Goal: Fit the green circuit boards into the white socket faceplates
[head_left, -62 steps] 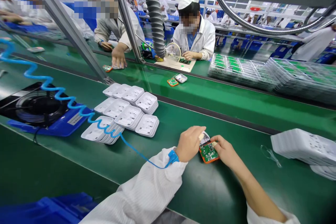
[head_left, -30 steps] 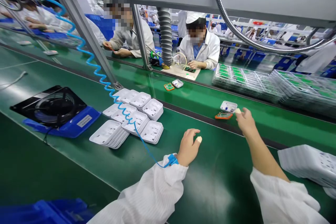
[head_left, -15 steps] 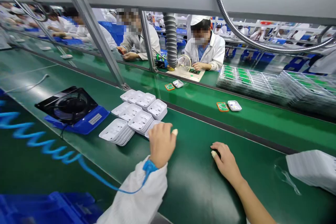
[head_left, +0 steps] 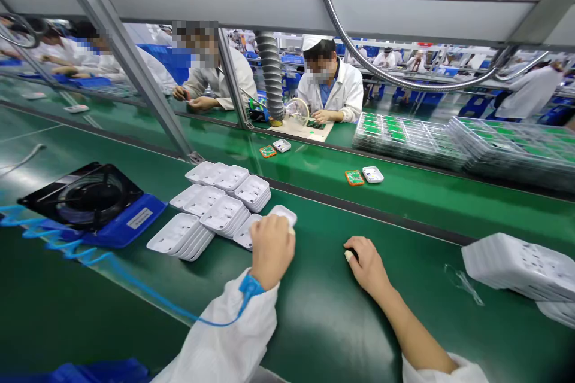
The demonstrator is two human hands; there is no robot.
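Note:
My left hand point(head_left: 272, 248), with a blue wrist strap point(head_left: 251, 287), is closed on a white plastic cover point(head_left: 284, 214) at the right end of the stacked covers. Another white cover point(head_left: 245, 233) lies just left of my fingers, beside the stacks point(head_left: 223, 215). My right hand point(head_left: 366, 263) rests on the green table with its fingers apart and slightly curled, holding nothing. Pale finger cots show on a fingertip of the left hand and on the right thumb.
A black fan point(head_left: 96, 196) on a blue base stands at the left. Stacked white covers point(head_left: 516, 263) are at the right. Circuit boards point(head_left: 354, 178) and small white housings point(head_left: 372, 175) lie on the far strip. A person point(head_left: 330, 90) works opposite, near clear trays point(head_left: 404, 134).
My left hand has closed on a white cover and lifted it off the others. The view has shifted, so the table's contents appear further left. My right hand keeps its pose.

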